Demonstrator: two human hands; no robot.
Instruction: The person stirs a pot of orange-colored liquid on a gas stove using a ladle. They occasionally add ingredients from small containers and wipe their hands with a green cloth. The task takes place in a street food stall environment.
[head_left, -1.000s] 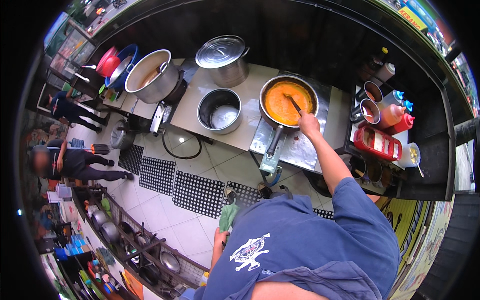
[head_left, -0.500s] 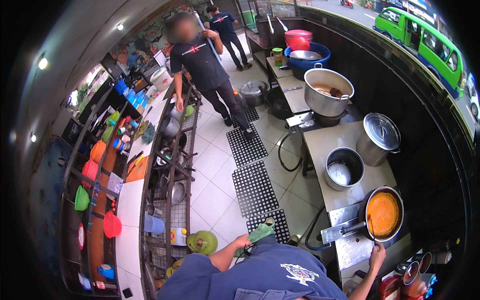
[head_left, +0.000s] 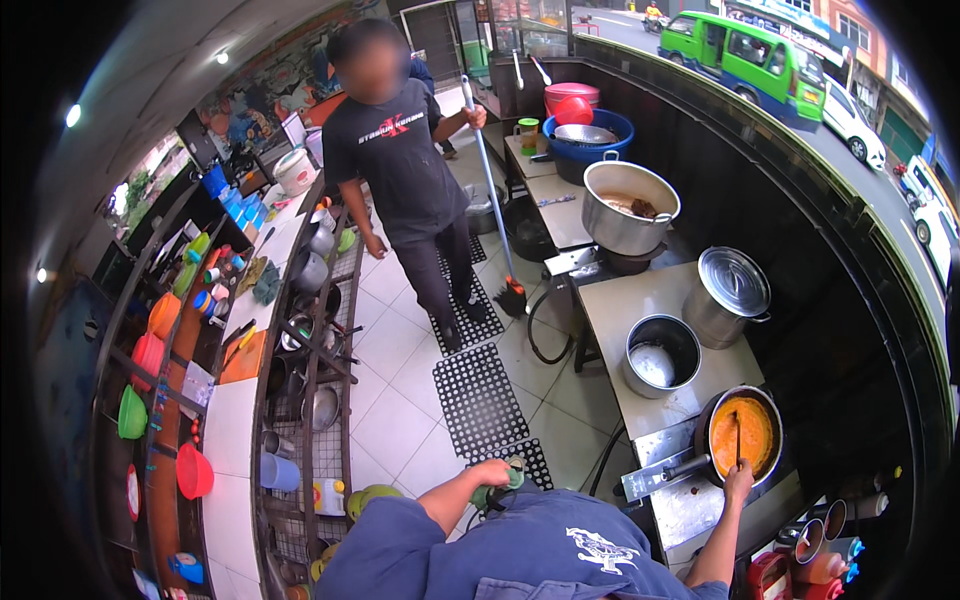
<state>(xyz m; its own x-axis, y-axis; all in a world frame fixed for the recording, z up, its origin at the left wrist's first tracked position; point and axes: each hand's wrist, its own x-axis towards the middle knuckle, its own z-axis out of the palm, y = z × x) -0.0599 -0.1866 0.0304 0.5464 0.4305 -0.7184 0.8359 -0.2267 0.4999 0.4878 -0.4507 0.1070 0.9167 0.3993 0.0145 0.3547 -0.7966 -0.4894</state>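
Observation:
My right hand [head_left: 738, 482] is closed around the thin dark handle of a stirring utensil [head_left: 738, 436]. Its lower end is sunk in thick orange sauce [head_left: 755, 432], so its shape is hidden. The sauce fills the bottom of a deep frying pan [head_left: 776, 407] on the stove at the right, with the pan's handle pointing left. In front of my body, my left hand [head_left: 490, 474] grips a green cloth [head_left: 488, 496] and touches neither pan nor stove.
Left of the pan are an open steel pot [head_left: 634, 372] and a lidded pot [head_left: 712, 315]; a large pot [head_left: 590, 215] stands farther back. A person [head_left: 410, 160] holding a broom [head_left: 490, 180] stands in the aisle on perforated black mats [head_left: 480, 400]. Shelves of pans line the left.
The utensil and my right hand have shifted within the pan, the utensil now nearer its middle. The person has come closer down the aisle, and the broom's bristles are now near the floor.

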